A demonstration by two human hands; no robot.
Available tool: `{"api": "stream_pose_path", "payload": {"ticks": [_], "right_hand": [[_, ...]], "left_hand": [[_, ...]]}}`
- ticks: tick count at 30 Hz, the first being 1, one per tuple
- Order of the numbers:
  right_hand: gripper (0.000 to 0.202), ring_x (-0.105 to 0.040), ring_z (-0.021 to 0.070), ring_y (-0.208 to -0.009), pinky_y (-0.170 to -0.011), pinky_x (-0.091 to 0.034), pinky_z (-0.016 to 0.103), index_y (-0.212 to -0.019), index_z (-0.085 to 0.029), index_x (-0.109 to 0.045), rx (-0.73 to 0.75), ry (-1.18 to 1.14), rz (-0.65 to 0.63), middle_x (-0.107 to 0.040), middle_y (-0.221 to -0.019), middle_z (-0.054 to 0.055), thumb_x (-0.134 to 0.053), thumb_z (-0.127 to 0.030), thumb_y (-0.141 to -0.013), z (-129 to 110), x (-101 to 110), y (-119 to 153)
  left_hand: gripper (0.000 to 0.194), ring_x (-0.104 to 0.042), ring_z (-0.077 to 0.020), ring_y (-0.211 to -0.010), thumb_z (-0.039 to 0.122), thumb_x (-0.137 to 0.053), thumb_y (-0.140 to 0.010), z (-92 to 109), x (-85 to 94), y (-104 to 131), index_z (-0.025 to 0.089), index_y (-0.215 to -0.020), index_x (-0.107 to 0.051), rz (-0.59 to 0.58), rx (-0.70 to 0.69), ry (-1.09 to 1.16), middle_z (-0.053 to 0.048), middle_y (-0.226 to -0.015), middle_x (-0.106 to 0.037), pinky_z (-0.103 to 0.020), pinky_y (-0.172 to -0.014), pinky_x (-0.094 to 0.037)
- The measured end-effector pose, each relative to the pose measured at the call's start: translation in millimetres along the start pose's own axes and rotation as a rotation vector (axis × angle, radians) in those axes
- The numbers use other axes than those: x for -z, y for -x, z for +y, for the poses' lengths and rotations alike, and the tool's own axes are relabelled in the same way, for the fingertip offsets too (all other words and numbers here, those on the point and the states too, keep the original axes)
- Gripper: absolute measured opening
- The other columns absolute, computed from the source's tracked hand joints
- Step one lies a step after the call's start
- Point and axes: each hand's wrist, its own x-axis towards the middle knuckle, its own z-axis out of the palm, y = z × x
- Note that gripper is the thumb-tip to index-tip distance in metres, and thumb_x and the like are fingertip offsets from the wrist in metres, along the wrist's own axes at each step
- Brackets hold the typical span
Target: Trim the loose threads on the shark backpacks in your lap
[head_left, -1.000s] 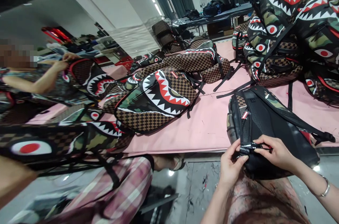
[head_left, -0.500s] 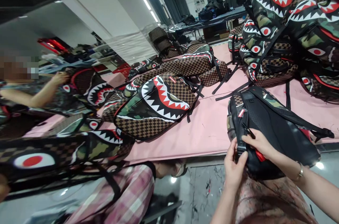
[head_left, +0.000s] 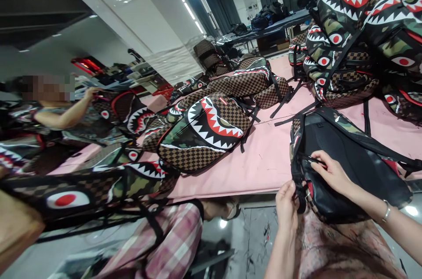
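Observation:
A backpack (head_left: 349,160) lies with its black padded back facing up at the edge of the pink-covered table, overhanging toward my lap. My left hand (head_left: 286,204) is at its near left corner, thumb and fingers pinched on the black shoulder strap (head_left: 299,186). Over the back panel, my right hand (head_left: 331,173) is closed around small dark thread snips (head_left: 310,158). Their tips point left toward the strap, and the palm hides most of the handle.
Shark-mouth backpacks (head_left: 211,134) lie along the pink table (head_left: 263,160), with a tall pile (head_left: 343,41) at the back right. A co-worker (head_left: 69,116) handles a bag at far left. Close on my left, another person's arm (head_left: 20,222) and plaid-covered leg (head_left: 178,239) show.
My left hand has dropped slightly down and left with the strap's lower end. My right hand has shifted up, away from it, and the snips' red part is hidden. The view has swung slightly left.

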Motion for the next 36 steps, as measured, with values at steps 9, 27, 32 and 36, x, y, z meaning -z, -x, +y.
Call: {"api": "stream_pose_path", "payload": {"ticks": [9,27,32,36], "right_hand": [[0.018,-0.054,0.0187,-0.089,-0.077,-0.044,0.035,-0.104,-0.019,-0.052,0.444,0.269,0.098,-0.058,-0.094,0.008,-0.049,-0.019,-0.085,38,-7,31],[0.012,-0.056,0.0179,-0.082,-0.072,-0.045,0.031,-0.096,-0.016,-0.055,0.512,0.382,0.152,-0.060,-0.085,0.008,-0.047,-0.019,-0.087,21,-9,28],[0.016,-0.056,0.0194,-0.083,-0.074,-0.043,0.032,-0.096,-0.015,-0.057,0.480,0.487,0.078,-0.061,-0.089,0.009,-0.044,-0.021,-0.088,12,-12,27],[0.017,-0.056,0.0188,-0.078,-0.072,-0.042,0.032,-0.088,-0.016,-0.059,0.422,0.426,0.078,-0.061,-0.083,0.008,-0.042,-0.021,-0.088,9,-12,27]], "left_hand": [[0.030,-0.063,-0.0137,-0.068,0.025,-0.076,-0.053,-4,-4.3,-2,0.007,-0.076,-0.067,0.055,0.107,0.221,-0.010,-0.077,-0.068,-0.020,-0.062,-0.047],[0.029,-0.060,-0.0110,-0.062,0.027,-0.077,-0.054,-9,-8.9,3,0.009,-0.074,-0.065,0.088,0.096,0.242,-0.006,-0.072,-0.066,-0.019,-0.058,-0.044],[0.025,-0.059,-0.0091,-0.061,0.024,-0.076,-0.056,-15,-10.3,3,0.011,-0.074,-0.064,0.083,0.082,0.269,-0.003,-0.071,-0.064,-0.019,-0.061,-0.044],[0.027,-0.060,-0.0109,-0.067,0.026,-0.075,-0.057,-13,-8.7,4,0.011,-0.075,-0.064,0.076,0.076,0.261,-0.005,-0.075,-0.065,-0.020,-0.065,-0.045]]}}
